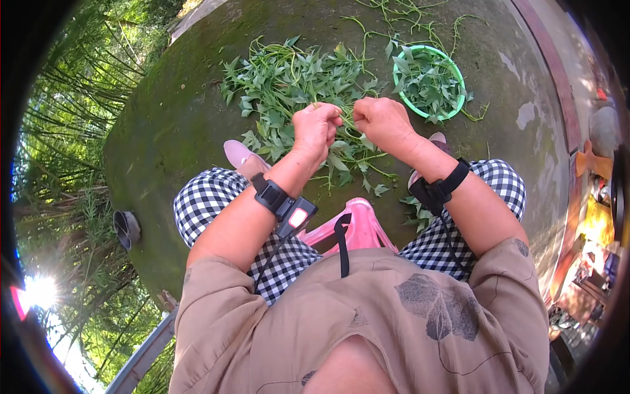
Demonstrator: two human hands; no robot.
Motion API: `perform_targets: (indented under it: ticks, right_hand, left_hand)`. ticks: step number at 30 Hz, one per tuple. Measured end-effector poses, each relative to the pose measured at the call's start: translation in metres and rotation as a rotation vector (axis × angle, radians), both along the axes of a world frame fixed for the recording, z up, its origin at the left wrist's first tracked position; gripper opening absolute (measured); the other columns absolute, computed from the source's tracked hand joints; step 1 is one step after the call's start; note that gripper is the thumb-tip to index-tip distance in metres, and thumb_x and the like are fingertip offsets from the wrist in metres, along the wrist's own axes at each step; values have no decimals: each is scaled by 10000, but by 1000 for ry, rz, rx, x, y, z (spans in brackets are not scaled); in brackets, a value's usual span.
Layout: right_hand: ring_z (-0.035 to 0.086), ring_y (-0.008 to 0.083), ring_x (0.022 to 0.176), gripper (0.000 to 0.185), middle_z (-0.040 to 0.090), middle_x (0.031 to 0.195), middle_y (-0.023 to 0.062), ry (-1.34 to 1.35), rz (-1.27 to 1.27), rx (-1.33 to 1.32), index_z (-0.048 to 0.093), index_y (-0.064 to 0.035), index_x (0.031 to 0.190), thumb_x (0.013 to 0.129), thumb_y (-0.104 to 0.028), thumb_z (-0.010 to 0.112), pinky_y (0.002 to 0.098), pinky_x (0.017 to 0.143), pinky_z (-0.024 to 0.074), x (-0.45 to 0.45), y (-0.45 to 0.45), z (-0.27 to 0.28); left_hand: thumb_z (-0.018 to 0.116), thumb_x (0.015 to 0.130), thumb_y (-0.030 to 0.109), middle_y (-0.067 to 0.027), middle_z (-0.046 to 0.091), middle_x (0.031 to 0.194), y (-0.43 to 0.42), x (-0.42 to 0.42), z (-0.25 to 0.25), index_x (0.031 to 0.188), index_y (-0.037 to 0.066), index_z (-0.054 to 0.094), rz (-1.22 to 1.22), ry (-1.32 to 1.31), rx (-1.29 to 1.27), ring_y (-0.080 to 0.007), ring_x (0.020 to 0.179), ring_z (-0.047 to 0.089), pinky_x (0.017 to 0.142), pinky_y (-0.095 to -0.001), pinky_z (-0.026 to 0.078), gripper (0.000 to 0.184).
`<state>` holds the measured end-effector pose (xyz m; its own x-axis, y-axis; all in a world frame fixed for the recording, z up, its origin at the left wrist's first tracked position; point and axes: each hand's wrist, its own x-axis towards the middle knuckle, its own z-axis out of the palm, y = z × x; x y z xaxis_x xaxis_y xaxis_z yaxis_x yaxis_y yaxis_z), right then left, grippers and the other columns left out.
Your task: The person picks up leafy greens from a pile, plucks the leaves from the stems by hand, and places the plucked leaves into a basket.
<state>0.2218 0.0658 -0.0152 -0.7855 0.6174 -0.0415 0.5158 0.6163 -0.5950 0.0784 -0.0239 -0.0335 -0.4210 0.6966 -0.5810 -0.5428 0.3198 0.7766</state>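
My left hand [316, 128] is closed, its thumb and fingers pinched on a green stem above the leaf pile. Close to its right, my right hand [382, 123] is also closed, fingers curled down; what it grips is too small to make out. Beneath and beyond both hands spreads a loose heap of leafy green stems [282, 82] on the ground. To the right of the heap stands a green-rimmed basket [463, 84] holding picked leaves [430, 82].
Bare thin stems [420, 14] lie at the top. A pink plastic stool [357, 220] is between my knees. A dark pot [126, 230] lies at the left by the bushes. Assorted items line the right edge. A few leaves [418, 213] lie near my right knee.
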Motion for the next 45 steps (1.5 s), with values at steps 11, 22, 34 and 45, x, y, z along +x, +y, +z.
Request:
perform_targets:
  ticks: [11, 22, 34, 45]
  right_hand:
    - [656, 322, 791, 119, 677, 792, 120, -179, -86, -114, 662, -84, 820, 719, -146, 676, 428, 686, 504, 19, 24, -11]
    - [638, 294, 753, 160, 667, 788, 103, 7, -37, -287, 670, -65, 845, 722, -164, 697, 402, 674, 491, 24, 26, -13]
    - [584, 218, 597, 139, 622, 670, 107, 107, 42, -236, 646, -12, 832, 738, -89, 712, 343, 582, 470, 22, 13, -18]
    - [557, 79, 590, 90, 624, 691, 12, 177, -70, -685, 648, -22, 867, 801, -76, 677, 246, 525, 450, 28, 12, -8]
  left_hand:
    - [496, 860, 82, -225, 666, 912, 1, -54, 3, 882, 20, 578, -101, -294, 275, -112, 484, 466, 387, -234, 338, 105]
    - [546, 859, 60, 6, 590, 668, -4, -25, 0, 963, -2, 685, -426, -22, -6, -43, 444, 466, 371, -189, 302, 184]
    - [674, 821, 116, 17, 561, 600, 1, 0, 3, 893, 21, 684, -550, 116, -92, -43, 444, 444, 380, -200, 293, 120]
    - [668, 773, 85, -7, 559, 601, 4, 3, 0, 735, 22, 644, -474, -24, 11, -64, 419, 453, 366, -219, 285, 77]
